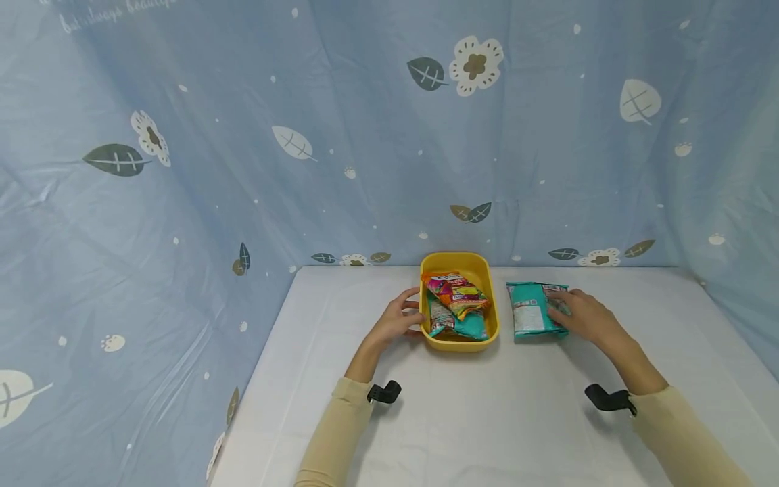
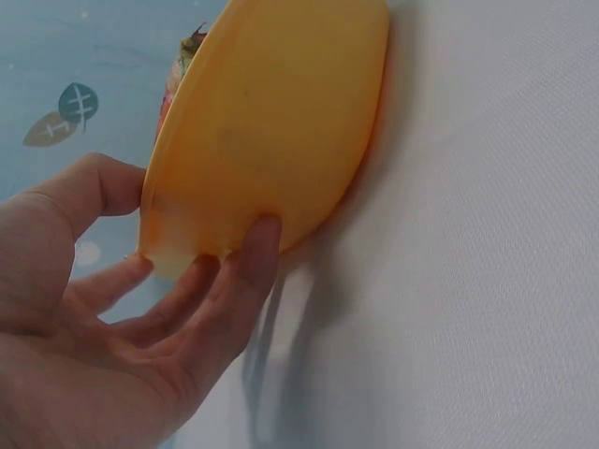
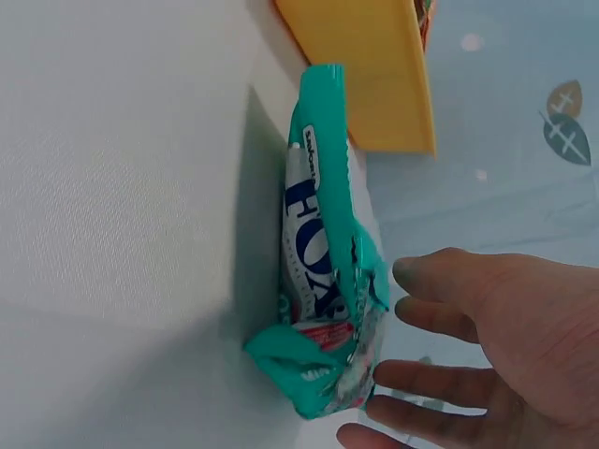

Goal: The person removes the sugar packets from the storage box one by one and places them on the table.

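Observation:
A yellow plastic container (image 1: 460, 346) stands near the back of the table. Inside it a red and orange snack packet (image 1: 455, 293) lies across a teal packet (image 1: 470, 327). My left hand (image 1: 397, 320) holds the container's left side, its thumb at the rim and fingers against the outer wall (image 2: 290, 112). To the right of the container, a second teal packet (image 1: 528, 310) with crimped ends lies on the table; large dark letters show on its side (image 3: 314, 234). My right hand (image 1: 585, 315) is at this packet's right end, fingers extended and slightly spread, holding nothing.
A white cloth (image 1: 487, 419) covers the table. Behind it and to the left hangs a blue curtain (image 1: 377, 135) with leaf and flower prints. A narrow gap separates the container from the loose teal packet. Black wrist cameras (image 1: 385, 392) sit on both wrists.

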